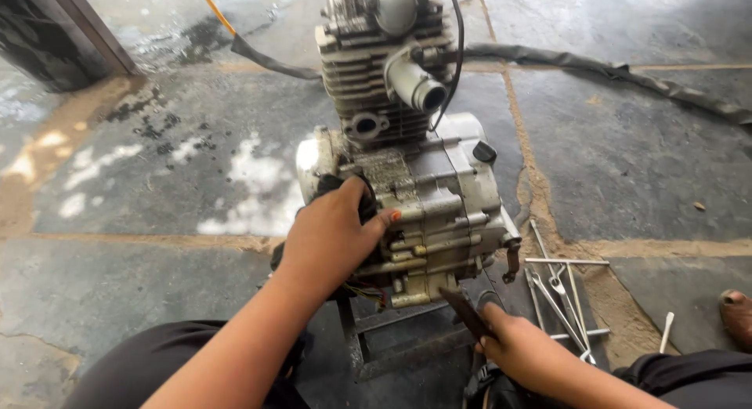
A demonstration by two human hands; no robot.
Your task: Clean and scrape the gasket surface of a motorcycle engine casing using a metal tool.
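Head view. Engine (pixel 415 182): upright on a metal stand (pixel 392 338), cylinder at 12 o'clock. Left hand (pixel 333 237): clasped on the engine's left side, touching. Right hand (pixel 521 342): closed around a dark flat tool (pixel 464 309), long axis pointing to 11 o'clock at the casing's underside. Spanners (pixel 560 295): on the floor at 3 o'clock.

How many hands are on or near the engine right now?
2. The left hand rests on the engine at its left side; the right hand holds a dark tool below the engine's front.
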